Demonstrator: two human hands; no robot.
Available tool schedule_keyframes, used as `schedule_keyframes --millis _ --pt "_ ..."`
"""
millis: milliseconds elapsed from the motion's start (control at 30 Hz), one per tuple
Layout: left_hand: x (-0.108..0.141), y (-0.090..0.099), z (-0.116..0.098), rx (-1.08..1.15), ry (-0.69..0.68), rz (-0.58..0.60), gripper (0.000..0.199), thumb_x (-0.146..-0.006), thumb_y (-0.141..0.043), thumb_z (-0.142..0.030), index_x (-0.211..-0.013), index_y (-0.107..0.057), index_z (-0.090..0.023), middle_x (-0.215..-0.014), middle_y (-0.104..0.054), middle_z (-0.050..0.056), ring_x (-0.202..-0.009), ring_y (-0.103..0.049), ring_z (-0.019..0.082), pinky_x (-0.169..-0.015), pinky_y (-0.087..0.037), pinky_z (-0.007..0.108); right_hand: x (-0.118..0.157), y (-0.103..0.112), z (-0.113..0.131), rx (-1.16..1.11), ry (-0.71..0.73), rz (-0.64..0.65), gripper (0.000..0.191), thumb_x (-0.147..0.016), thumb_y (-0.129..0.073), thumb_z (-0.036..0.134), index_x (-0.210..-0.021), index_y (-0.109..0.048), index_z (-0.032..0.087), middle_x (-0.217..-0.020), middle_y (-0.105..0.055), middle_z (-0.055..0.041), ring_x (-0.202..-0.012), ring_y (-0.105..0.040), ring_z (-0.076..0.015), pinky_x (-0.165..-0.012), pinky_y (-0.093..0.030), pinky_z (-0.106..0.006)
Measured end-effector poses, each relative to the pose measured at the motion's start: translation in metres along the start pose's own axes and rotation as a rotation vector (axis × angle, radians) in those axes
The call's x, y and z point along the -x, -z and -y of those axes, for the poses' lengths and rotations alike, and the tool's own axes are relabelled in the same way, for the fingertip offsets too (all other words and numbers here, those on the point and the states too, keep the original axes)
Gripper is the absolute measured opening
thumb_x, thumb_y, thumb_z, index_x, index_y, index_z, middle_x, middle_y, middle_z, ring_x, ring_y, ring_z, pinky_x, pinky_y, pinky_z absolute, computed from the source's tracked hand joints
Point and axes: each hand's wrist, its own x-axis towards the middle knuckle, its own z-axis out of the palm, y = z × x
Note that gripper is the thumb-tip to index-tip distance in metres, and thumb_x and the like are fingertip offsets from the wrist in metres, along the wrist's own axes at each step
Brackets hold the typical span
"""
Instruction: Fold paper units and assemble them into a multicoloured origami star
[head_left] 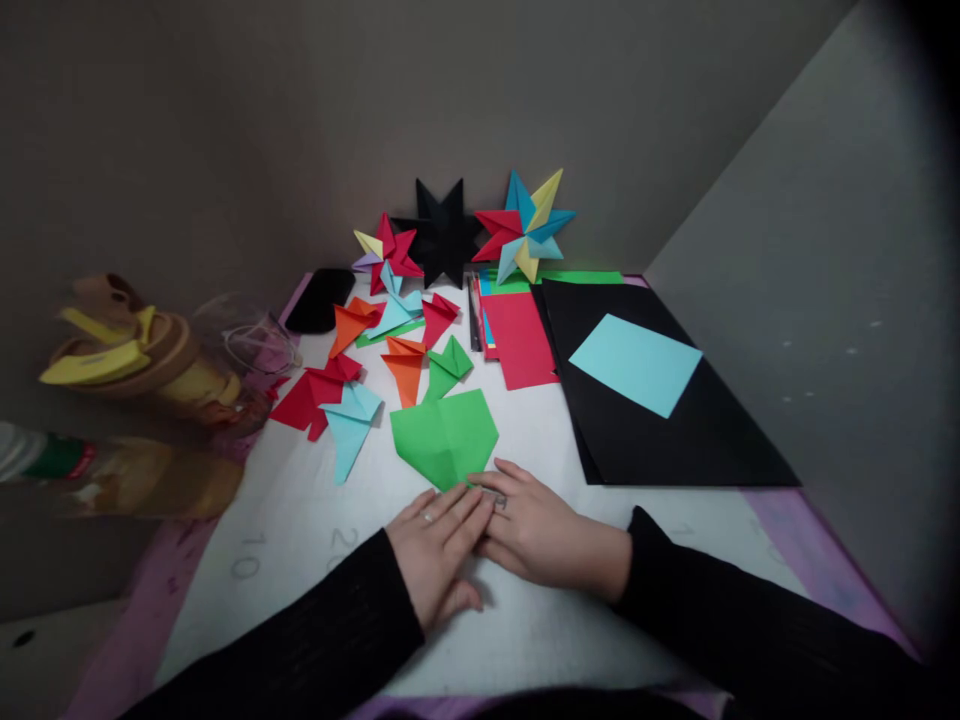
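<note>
A green sheet of paper (446, 438) with a vertical crease and folded lower corners lies on the white table surface (540, 640). Both hands are at its bottom edge. My left hand (441, 548) lies flat with its fingers stretched toward the paper's lower tip. From the right, my right hand (529, 525) meets it, fingers extended and slightly apart, its fingertips touching or overlapping those of my left hand. The paper's lower tip is partly hidden by the fingers.
Folded pieces in red (319, 392), orange (405, 368), light blue (351, 420) and green (450, 368) lie behind and left. Paper stars (529, 230) lean on the wall. Black sheets (660, 440) bear a light blue sheet (636, 363). A bottle (150, 475) and cup (187, 370) stand left.
</note>
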Motion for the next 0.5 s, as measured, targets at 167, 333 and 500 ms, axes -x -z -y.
schedule_keyframes --millis 167,333,500 --pt "0.024 -0.031 0.009 -0.101 0.024 0.099 0.087 -0.077 -0.038 -0.069 -0.139 -0.027 -0.008 -0.139 -0.042 0.018 -0.131 -0.036 0.025 -0.106 -0.026 0.038 -0.001 0.004 0.000 -0.025 0.009 0.030 0.031 -0.087 -0.052 0.036 -0.107 -0.061 0.015 -0.112 -0.064 -0.0100 -0.113 -0.047 -0.0254 -0.102 -0.029 -0.047" --pt "0.029 -0.026 0.033 -0.108 0.064 0.107 0.078 -0.083 -0.030 -0.065 -0.139 -0.030 -0.011 -0.137 -0.046 0.014 -0.130 -0.037 0.023 -0.106 -0.028 0.040 -0.001 0.007 0.002 -0.026 -0.030 0.059 0.040 -0.087 -0.051 0.035 -0.122 -0.053 0.015 -0.123 -0.059 -0.0097 -0.116 -0.045 -0.0254 -0.102 -0.029 -0.047" --pt "0.042 -0.017 0.070 -0.165 0.202 0.091 0.066 -0.089 -0.030 -0.055 -0.138 -0.035 -0.011 -0.135 -0.048 0.013 -0.130 -0.038 0.024 -0.102 -0.034 0.041 0.000 0.006 0.001 -0.044 -0.035 0.076 0.037 -0.089 -0.049 0.035 -0.120 -0.055 0.016 -0.127 -0.057 -0.0074 -0.116 -0.045 -0.0266 -0.102 -0.029 -0.048"
